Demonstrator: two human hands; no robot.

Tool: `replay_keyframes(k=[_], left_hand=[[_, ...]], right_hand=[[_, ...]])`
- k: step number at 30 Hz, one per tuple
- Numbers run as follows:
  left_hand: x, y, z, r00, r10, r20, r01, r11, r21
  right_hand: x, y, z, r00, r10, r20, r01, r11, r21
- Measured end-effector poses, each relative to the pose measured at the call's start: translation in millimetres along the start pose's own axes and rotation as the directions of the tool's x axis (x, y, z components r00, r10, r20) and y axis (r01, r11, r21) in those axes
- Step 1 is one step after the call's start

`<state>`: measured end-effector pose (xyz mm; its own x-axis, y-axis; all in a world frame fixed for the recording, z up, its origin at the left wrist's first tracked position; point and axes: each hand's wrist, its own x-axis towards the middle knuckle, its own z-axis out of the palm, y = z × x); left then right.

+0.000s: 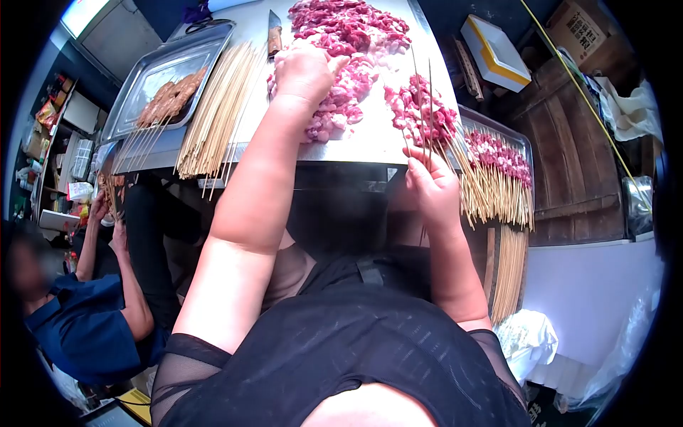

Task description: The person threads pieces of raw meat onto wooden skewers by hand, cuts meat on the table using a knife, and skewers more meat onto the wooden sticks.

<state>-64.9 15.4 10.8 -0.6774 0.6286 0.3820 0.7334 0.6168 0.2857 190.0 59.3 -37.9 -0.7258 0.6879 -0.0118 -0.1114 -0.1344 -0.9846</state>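
Note:
My left hand (306, 71) is over the large pile of cut raw meat (348, 28) on the metal table, its fingers curled down among the pieces. What is between those fingertips is hidden. My right hand (432, 183), at the table's front edge, is closed around several thin skewers (430, 92) that point up and away. Just beyond it sits a smaller heap of meat (402, 107), partly behind these sticks. Loaded meat skewers (498, 153) lie in a tray to the right, their bare ends toward me.
A wooden-handled knife (274, 44) lies beyond a bundle of bare skewers (220, 107). Further left, a metal tray (146, 82) holds browned skewers (171, 99). Another person (92, 313) sits at left, holding sticks. More bare skewers (508, 274) are low at right, below a white-and-yellow box (496, 53).

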Motion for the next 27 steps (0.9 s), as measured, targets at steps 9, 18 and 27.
replay_keyframes(k=[9,18,27], left_hand=[[3.4,7.8,-15.8,0.956,-0.048,0.291,0.122,0.963,-0.242],[-16.7,-14.8,-23.4,0.926,0.081,0.368,0.370,-0.011,-0.929],[-26.8,-10.0,-29.5,0.872,0.193,0.449,0.487,-0.272,-0.830]], right_hand=[[-4.3,-4.5,-5.1,1.000,0.014,-0.010,-0.014,1.000,0.014],[-3.6,4.4,9.1,0.998,0.018,0.057,-0.020,0.999,0.033],[-5.1,5.3,19.9,0.997,0.027,0.069,-0.021,0.997,-0.075]])
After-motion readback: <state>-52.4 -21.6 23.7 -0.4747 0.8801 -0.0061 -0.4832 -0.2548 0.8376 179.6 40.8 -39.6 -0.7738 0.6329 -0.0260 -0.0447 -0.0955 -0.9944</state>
